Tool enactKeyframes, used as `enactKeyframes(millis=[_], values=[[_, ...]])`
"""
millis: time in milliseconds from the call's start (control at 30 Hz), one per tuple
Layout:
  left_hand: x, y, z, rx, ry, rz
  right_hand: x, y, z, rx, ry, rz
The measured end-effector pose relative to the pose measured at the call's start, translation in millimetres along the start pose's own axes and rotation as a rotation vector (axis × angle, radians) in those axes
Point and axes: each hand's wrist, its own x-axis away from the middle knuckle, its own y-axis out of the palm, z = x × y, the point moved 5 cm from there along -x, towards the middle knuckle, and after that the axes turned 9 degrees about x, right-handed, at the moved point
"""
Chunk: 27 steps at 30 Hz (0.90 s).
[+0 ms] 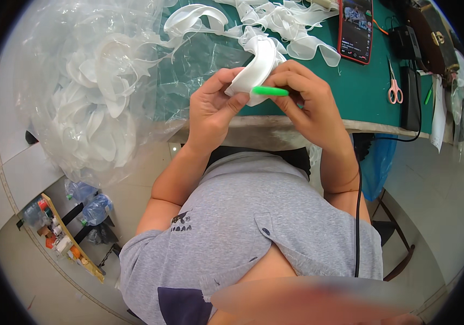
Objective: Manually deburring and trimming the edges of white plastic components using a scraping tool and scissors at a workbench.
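I see my left fingers (226, 103) clamped on a white plastic strip (258, 67), my right fingers (291, 81) pinching a green stick (270, 91) against it. The strip sits above the bench (362, 97) edge. A phone (356, 27) and pink scissors (394, 89) lie beyond the strip, to its right.

Green desk (362, 97) crowded with odds and ends

A smartphone (356, 30) lies near the far edge, pink scissors (394, 89) toward the right edge beside a black box (410, 97); a clear bag of white pieces (96, 92) bulges over the left edge.
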Motion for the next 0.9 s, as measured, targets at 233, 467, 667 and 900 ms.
enactKeyframes(millis=[233, 467, 667, 900], values=[[-0.6, 1.5, 2.3, -0.059, 0.013, 0.005, -6.1, 6.4, 5.0, 0.059, 0.002, -0.224], [-2.7, -2.9, -0.9, -0.032, -0.028, 0.024, -11.8, 9.2, 3.6, 0.025, -0.055, -0.184], [-2.6, -3.6, -2.6, 0.015, -0.068, 0.065, -13.5, 9.3, -1.5, 0.095, -0.152, -0.194], [-5.7, -6.4, -2.3, 0.168, -0.099, 0.039, -12.3, 5.8, 4.9, 0.024, -0.054, -0.213]])
